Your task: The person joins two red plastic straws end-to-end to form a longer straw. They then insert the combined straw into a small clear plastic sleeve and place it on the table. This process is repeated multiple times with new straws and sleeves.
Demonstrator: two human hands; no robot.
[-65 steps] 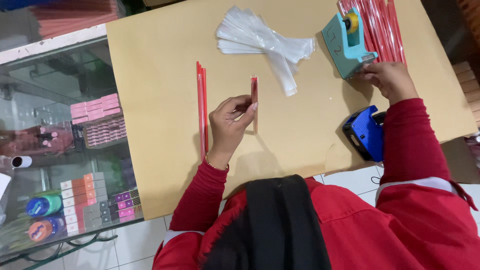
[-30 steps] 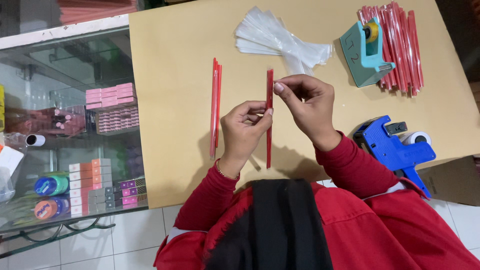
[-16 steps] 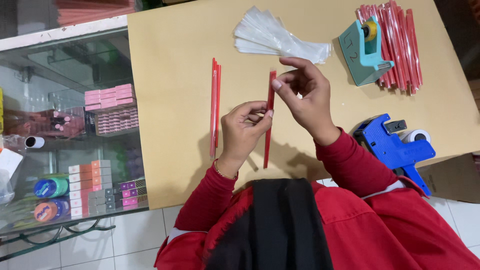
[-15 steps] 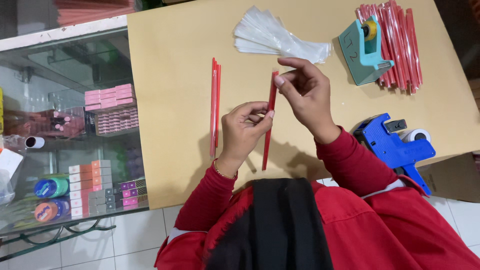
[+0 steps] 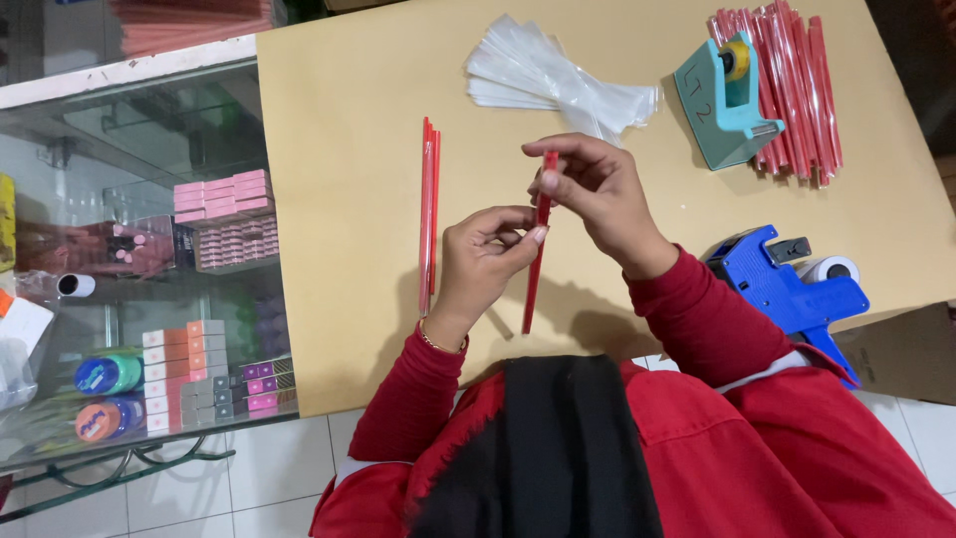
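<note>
Above the tan table (image 5: 349, 149), both hands' fingers (image 5: 518, 237) pinch, seemingly, one red stick (image 5: 533, 274).

The thin red stick (image 5: 535, 261) is a long, narrow, straight strip of glossy red, held above the tan tabletop (image 5: 339, 149) and tilted slightly off upright, its top leaning a little right. Its upper end sits pinched in the right hand (image 5: 597, 199), its middle in the fingertips of the left hand (image 5: 483, 259), and its lower end hangs free over the tabletop's near edge, casting a shadow there. It lies just right of the pair of red sticks (image 5: 428, 224) resting flat on the tabletop, apart from them
</note>
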